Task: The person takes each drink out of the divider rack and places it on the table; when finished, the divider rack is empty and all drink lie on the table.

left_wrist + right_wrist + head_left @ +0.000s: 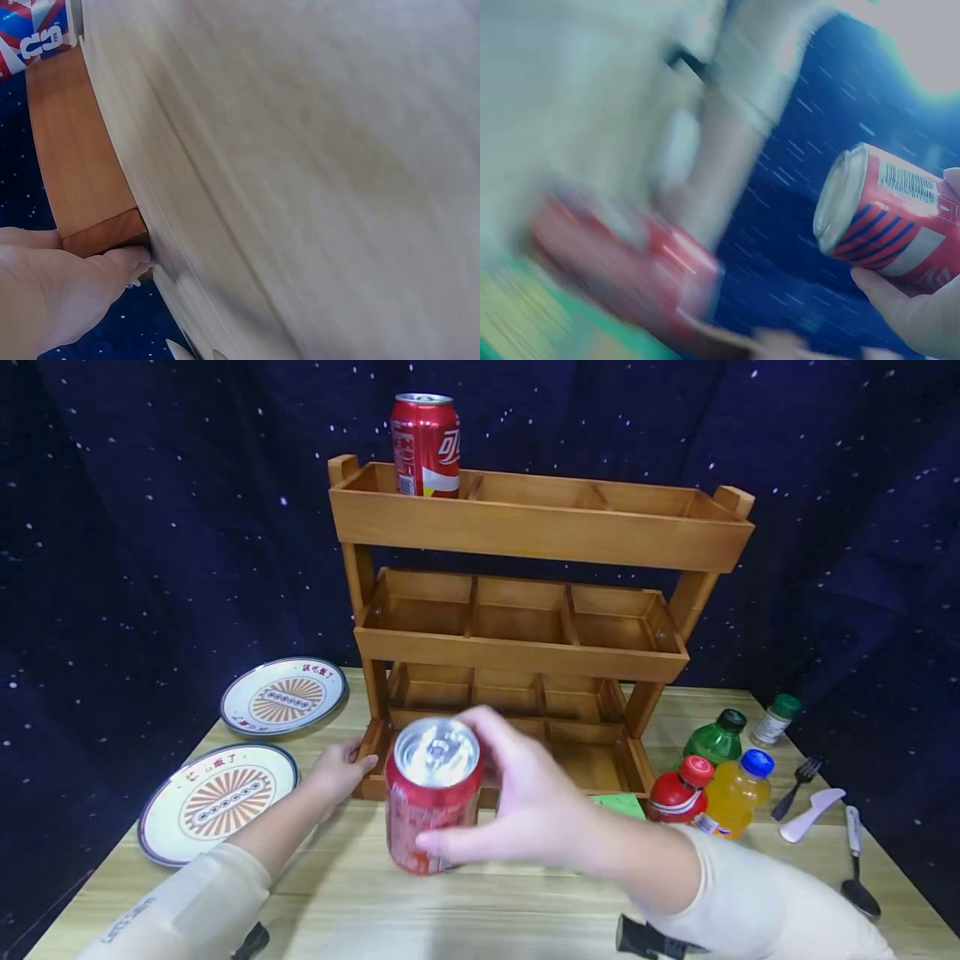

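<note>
A red drink can [433,814] is held upright by my right hand [525,802], thumb across its front and the other fingers behind it. The right wrist view shows this can [900,217] tilted between thumb and fingers. My left hand [335,772] grips the lower left front corner of the wooden rack [540,531]; in the left wrist view the thumb and fingers pinch the rack's wooden end [82,150]. Another red can [425,447] stands in the top tier's left compartment. Part of the bottom tier is hidden behind the held can and right hand.
Two patterned plates [281,697] lie left of the rack. To the right stand a red-capped bottle [675,789], an orange drink bottle [738,793], a green bottle [716,739] and a shaker [776,720]. A fork [797,789], pink knife [810,816] and black spoon [858,872] lie beyond.
</note>
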